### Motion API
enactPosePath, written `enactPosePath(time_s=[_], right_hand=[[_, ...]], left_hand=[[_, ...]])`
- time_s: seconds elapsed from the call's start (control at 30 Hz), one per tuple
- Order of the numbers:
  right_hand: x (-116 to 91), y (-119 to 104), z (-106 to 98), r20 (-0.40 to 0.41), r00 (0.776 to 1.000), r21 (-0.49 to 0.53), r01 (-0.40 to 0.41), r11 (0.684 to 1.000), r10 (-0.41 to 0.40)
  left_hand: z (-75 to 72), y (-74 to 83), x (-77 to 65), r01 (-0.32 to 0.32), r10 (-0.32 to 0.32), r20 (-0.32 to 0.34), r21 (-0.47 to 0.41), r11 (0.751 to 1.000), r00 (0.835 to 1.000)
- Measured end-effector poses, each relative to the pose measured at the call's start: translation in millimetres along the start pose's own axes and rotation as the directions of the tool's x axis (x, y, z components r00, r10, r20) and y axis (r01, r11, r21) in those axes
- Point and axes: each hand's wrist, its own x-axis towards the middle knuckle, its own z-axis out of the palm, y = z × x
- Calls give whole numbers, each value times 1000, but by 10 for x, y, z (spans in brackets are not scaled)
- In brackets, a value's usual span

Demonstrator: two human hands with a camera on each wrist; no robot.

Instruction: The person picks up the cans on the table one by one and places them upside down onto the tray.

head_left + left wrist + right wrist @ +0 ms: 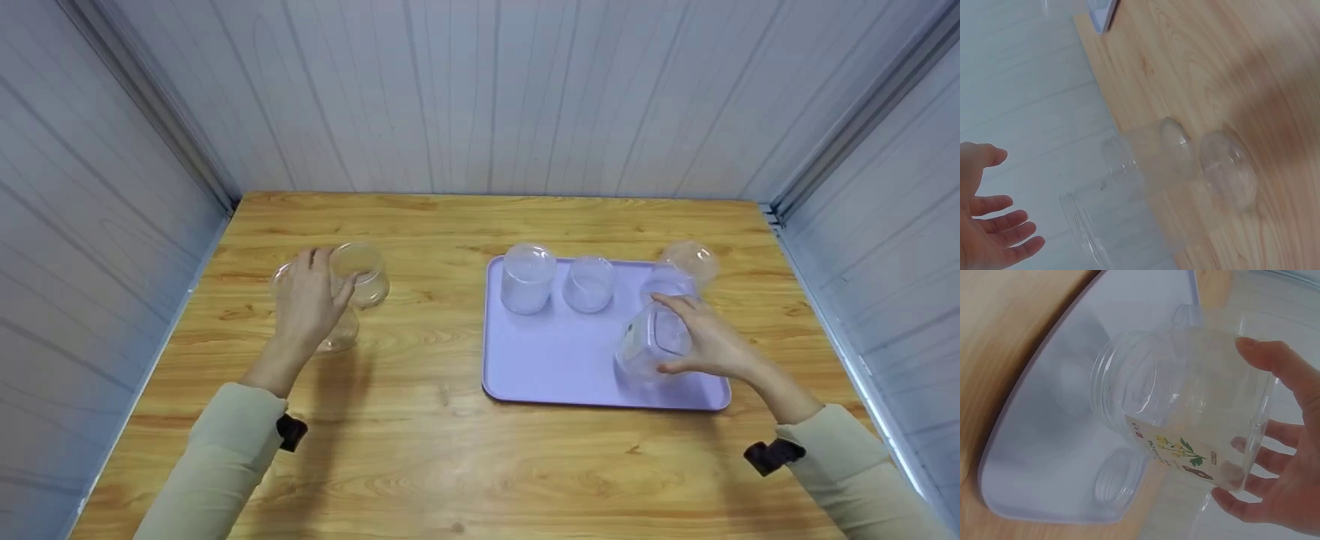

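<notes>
My left hand (307,296) hovers over two clear jars at the left, fingers spread and slightly bent. In the left wrist view that hand (994,225) shows nothing between its fingers. The taller jar (341,330) is partly hidden under it; the shorter round jar (361,277) stands just to its right. My right hand (709,337) grips a clear squarish jar (649,345) by its base end, over the lavender tray (555,367). In the right wrist view a floral label (1176,450) shows on this jar, and its threaded mouth points toward the tray.
Two clear round containers, a taller one (528,281) and a lower one (589,285), stand along the tray's back side. Another clear container (664,281) is by its back right corner, close to a clear rounded piece (691,261). Pale panel walls (465,97) enclose the wooden table (450,465).
</notes>
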Motion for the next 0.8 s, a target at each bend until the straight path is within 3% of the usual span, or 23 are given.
enactPosePath(time_s=[0.1, 0.57, 0.8], right_hand=[[-15, 40, -21, 20, 1000, 4, 4, 1000, -5], [-98, 264, -78, 100, 995, -6, -10, 1000, 11], [-136, 362, -89, 100, 995, -24, -22, 999, 24]], left_hand=[[-18, -59, 23, -10, 10, 5, 24, 1000, 1000], [-75, -278, 71, 27, -38, 141, 80, 996, 989], [-65, -347, 66, 95, -113, 217, 89, 991, 970]])
